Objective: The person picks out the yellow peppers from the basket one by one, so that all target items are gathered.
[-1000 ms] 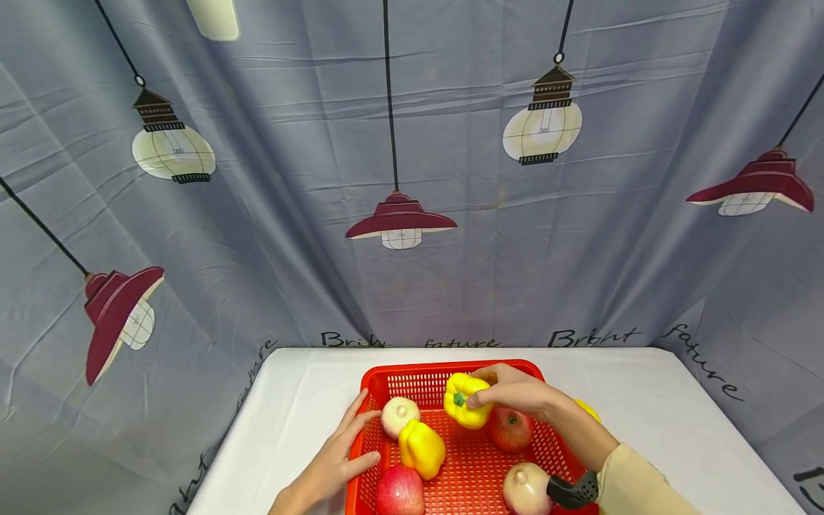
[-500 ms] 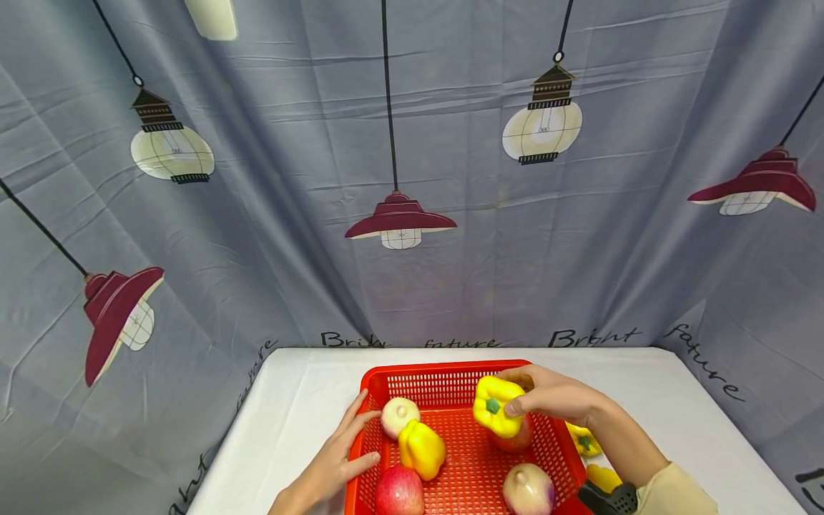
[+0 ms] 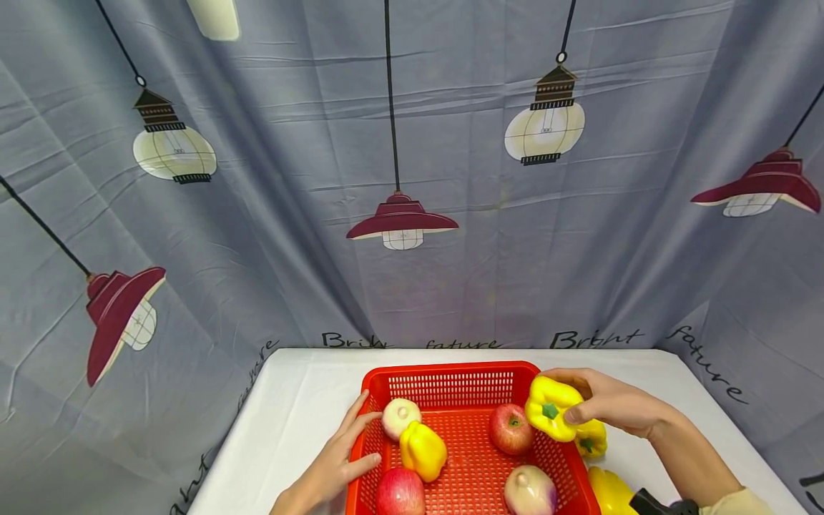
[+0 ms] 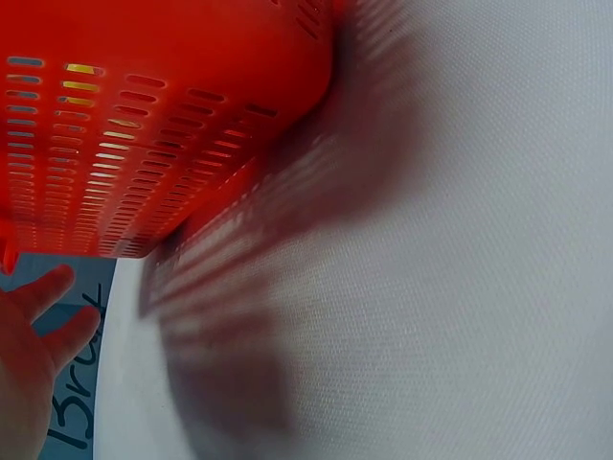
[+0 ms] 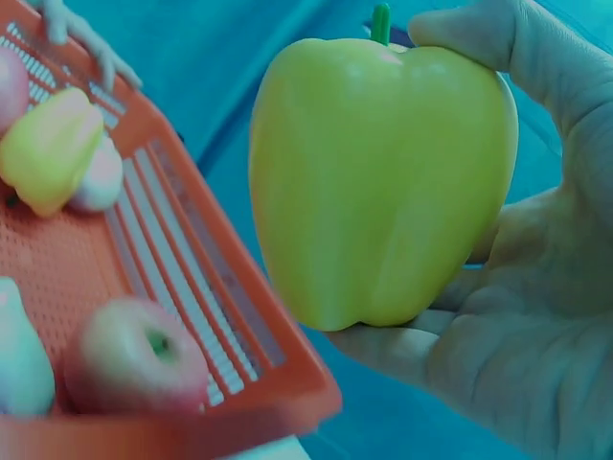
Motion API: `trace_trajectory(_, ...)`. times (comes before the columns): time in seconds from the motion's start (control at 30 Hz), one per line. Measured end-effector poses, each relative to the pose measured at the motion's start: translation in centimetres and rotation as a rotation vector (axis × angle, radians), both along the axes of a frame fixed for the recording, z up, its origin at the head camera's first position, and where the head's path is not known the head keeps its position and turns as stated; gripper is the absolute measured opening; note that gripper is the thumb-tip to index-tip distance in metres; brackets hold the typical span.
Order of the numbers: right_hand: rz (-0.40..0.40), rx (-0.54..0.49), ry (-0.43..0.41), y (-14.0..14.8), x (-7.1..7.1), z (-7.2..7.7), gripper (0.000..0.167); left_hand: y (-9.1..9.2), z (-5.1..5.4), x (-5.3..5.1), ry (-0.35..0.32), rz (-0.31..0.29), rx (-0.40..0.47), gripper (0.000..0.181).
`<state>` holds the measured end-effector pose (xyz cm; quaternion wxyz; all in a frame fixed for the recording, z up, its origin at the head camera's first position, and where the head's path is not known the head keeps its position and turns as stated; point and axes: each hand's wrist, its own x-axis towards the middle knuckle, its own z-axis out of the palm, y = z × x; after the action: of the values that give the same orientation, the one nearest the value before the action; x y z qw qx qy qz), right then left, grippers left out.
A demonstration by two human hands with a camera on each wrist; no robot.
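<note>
1. My right grip (image 3: pixel 608 405) is curled round a yellow pepper (image 3: pixel 551 409), holding it up at the right edge of the red basket (image 3: pixel 450 368).
2. My left grip (image 3: pixel 331 458) is loose, fingers straight and spread at the basket's left rim.
3. A red apple (image 3: pixel 511 430) lies inside.
4. A second pepper (image 3: pixel 592 439) sits outside on the desk (image 3: pixel 302 390).

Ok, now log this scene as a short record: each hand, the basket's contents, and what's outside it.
Right grip: holds a yellow pepper by the basket's right rim
Left grip: fingers spread at the basket's left side
Container: red basket on a white table
Inside, left: pale round vegetable, second yellow pepper, red fruit
Inside, right: red apple, white-and-purple vegetable
Outside, right: third yellow pepper, yellow item partly hidden
</note>
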<state>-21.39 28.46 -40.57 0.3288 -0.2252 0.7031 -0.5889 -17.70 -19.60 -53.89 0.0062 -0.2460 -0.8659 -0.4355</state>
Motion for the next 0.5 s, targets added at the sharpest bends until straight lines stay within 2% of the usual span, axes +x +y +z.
trace_trajectory(0.17, 0.001, -0.043, -0.013, 2.7, 0.6, -0.9, 0.063, 0.0, 0.0, 0.1, 0.005, -0.001, -0.003, 0.057)
trace_trajectory(0.3, 0.02, -0.073, 0.011, 5.3, 1.0, -2.0, 0.064, -0.1, -0.1, 0.1, 0.005, 0.001, -0.005, 0.057)
trace_trajectory(0.5, 0.03, -0.053, -0.002, 8.6, 1.7, -3.6, 0.07, -0.1, -0.1, 0.0, 0.011, 0.006, -0.013, 0.057)
